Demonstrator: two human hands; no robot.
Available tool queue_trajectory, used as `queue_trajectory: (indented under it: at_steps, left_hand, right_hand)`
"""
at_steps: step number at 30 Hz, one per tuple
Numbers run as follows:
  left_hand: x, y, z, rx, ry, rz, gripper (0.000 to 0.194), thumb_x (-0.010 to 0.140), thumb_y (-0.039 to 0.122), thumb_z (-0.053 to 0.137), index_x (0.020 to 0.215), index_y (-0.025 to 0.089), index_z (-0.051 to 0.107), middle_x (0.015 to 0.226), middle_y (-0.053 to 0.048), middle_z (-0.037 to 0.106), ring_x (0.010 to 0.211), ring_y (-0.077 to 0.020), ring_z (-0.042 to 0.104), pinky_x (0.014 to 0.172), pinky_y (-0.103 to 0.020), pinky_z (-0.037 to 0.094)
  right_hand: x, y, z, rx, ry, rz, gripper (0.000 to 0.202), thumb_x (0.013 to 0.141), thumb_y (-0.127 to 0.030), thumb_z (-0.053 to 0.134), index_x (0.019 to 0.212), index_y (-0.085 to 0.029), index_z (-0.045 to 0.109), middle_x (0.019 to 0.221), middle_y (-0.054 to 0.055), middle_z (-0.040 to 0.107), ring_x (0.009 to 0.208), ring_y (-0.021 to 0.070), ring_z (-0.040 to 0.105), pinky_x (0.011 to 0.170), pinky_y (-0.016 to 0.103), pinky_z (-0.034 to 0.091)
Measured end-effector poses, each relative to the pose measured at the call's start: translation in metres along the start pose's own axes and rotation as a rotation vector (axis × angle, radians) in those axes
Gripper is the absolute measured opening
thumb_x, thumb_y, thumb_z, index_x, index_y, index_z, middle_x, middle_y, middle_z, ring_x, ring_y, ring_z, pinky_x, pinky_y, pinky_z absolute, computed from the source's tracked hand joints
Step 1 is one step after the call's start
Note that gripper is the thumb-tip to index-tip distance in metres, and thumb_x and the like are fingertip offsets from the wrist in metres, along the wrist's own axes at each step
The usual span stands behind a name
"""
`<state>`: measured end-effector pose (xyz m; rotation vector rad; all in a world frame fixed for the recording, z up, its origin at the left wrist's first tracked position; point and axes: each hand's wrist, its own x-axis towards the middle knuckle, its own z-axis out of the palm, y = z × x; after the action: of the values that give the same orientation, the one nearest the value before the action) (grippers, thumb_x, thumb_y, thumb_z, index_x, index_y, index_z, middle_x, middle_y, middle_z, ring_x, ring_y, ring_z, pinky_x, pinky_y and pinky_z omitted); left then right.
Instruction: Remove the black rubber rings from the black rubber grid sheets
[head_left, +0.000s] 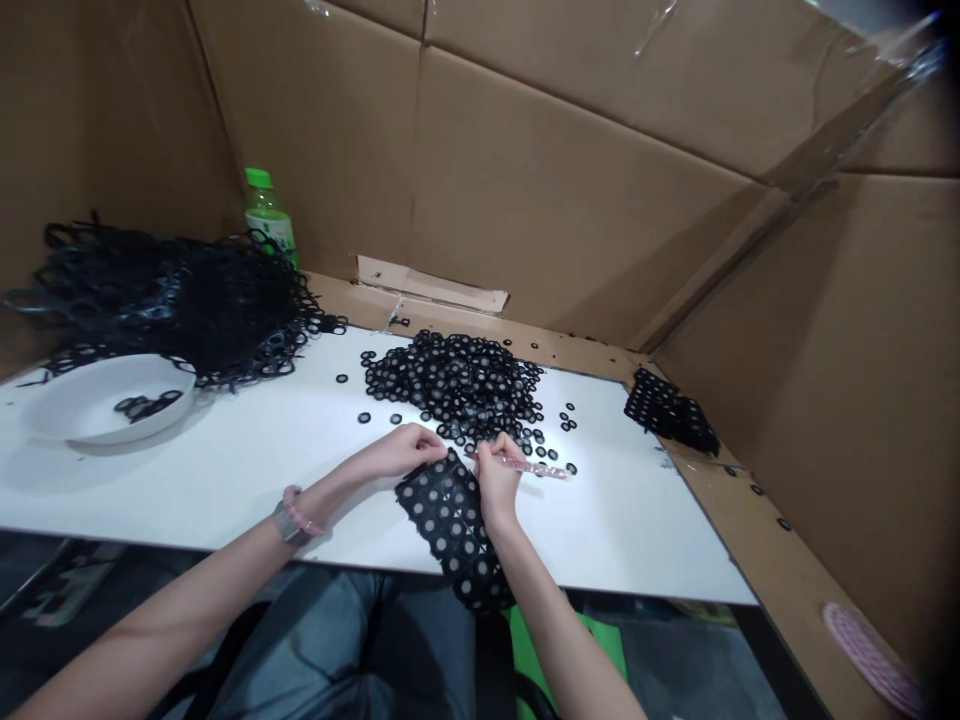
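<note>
My left hand [409,450] pinches the upper corner of a black rubber sheet [442,505] patterned with pale round spots. The sheet lies on the white tabletop and its lower end hangs over the front edge. Closed around a slim pinkish pen-like tool [536,467], my right hand [500,480] rests at the sheet's right side. The tool's tip points left toward the sheet's top corner. Just beyond both hands is a heap of small black rings [465,385], with loose ones scattered around it.
A tangle of black ring-shaped scrap [172,300] fills the left side, with a green-capped bottle [270,215] behind. A white bowl [67,405] holds a few black pieces. Stacked spotted sheets [670,410] lie at the right. Cardboard walls [570,190] enclose the table [637,520].
</note>
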<state>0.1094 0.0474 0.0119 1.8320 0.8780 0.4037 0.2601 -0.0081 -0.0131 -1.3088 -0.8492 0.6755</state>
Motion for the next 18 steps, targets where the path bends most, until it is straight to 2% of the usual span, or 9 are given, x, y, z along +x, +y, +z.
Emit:
queue_trajectory:
  at_steps: [3, 7, 10, 18]
  left_hand:
    - [-0.005, 0.003, -0.003, 0.150, -0.027, -0.028, 0.028, 0.070, 0.041, 0.055, 0.065, 0.014, 0.062, 0.059, 0.001, 0.056, 0.059, -0.0136, 0.045, 0.053, -0.021, 0.030]
    - [-0.004, 0.000, -0.001, 0.191, -0.005, -0.031, 0.034, 0.069, 0.043, 0.055, 0.051, 0.015, 0.052, 0.049, 0.004, 0.041, 0.053, -0.0110, 0.036, 0.049, -0.021, 0.025]
    - [-0.002, -0.006, 0.000, 0.105, 0.019, -0.027, 0.037, 0.069, 0.047, 0.055, 0.051, 0.015, 0.052, 0.049, 0.003, 0.042, 0.053, -0.0114, 0.036, 0.050, -0.021, 0.026]
    - [0.001, -0.014, 0.002, 0.011, 0.035, -0.020, 0.038, 0.067, 0.049, 0.057, 0.054, 0.014, 0.058, 0.050, 0.002, 0.047, 0.054, -0.0118, 0.038, 0.051, -0.022, 0.028]
  right_hand:
    - [-0.001, -0.006, 0.000, 0.040, 0.015, -0.027, 0.027, 0.066, -0.016, 0.051, 0.052, -0.022, 0.028, 0.037, -0.011, 0.034, 0.035, 0.0077, 0.036, 0.042, 0.021, 0.033]
    - [-0.005, -0.008, 0.002, -0.003, -0.159, -0.025, 0.028, 0.066, -0.019, 0.051, 0.051, -0.022, 0.028, 0.038, -0.010, 0.035, 0.033, 0.0077, 0.037, 0.037, 0.020, 0.028]
    - [-0.005, -0.003, 0.002, -0.059, -0.255, 0.011, 0.027, 0.064, -0.018, 0.051, 0.050, -0.022, 0.029, 0.038, -0.010, 0.034, 0.033, 0.0075, 0.037, 0.035, 0.019, 0.025]
    - [-0.004, -0.003, 0.004, -0.104, -0.266, 0.006, 0.025, 0.065, -0.019, 0.050, 0.052, -0.022, 0.029, 0.040, -0.010, 0.035, 0.035, 0.0076, 0.038, 0.038, 0.019, 0.026]
